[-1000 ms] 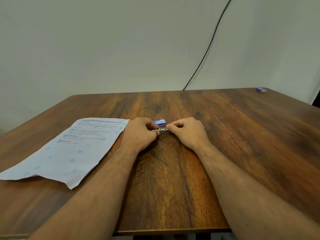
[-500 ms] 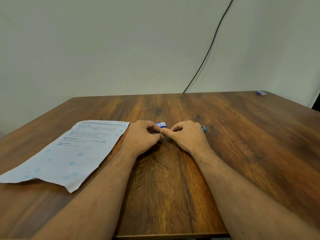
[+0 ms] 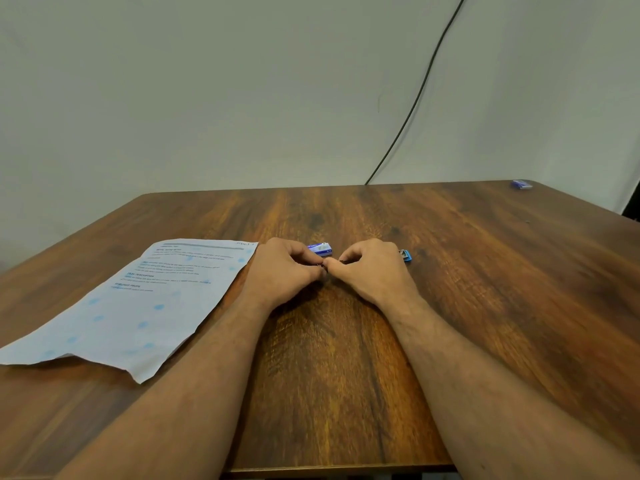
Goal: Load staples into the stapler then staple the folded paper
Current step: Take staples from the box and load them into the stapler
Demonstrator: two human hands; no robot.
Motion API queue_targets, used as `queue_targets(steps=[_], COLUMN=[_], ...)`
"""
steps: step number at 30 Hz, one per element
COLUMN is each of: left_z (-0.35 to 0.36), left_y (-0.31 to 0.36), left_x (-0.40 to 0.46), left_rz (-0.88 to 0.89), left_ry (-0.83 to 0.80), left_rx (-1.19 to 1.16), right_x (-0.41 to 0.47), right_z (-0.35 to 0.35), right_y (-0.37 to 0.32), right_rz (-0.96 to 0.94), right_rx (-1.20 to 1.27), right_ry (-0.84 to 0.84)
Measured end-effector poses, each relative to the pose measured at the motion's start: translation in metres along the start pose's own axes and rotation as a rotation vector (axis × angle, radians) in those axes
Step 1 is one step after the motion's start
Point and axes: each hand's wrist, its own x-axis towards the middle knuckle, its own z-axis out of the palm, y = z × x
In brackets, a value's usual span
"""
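Note:
My left hand and my right hand meet fingertip to fingertip at the table's middle. Both have curled fingers and pinch a small strip of staples that is almost wholly hidden between them. A small blue and white staple box lies just behind the fingertips. The end of a blue stapler shows past the right hand's knuckles; the rest of it is hidden. A printed sheet of paper lies flat to the left, its edge touching my left hand.
The wooden table spreads wide to the right. A second small blue box sits at the far right corner. A black cable runs down the wall behind the table.
The metal strip that showed between the hands a second ago is now nearly covered as the fingertips closed together. The blue stapler's end has come into sight beside the right hand.

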Motion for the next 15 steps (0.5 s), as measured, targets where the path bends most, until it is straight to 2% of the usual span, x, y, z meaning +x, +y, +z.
queue_targets(steps=[10,15], left_z=[-0.0023,-0.0007], left_y=[-0.0005,-0.0004], left_x=[-0.0008,0.0002], left_rz=[-0.022,-0.028], left_ry=[-0.015,-0.007], left_rx=[-0.026,-0.006], right_x=[-0.0084,-0.0091], right_z=[-0.0016,-0.0011], right_y=[-0.007,-0.0074], right_rz=[-0.18,-0.19], right_rx=[-0.023,-0.041], right_ry=[0.0,0.01])
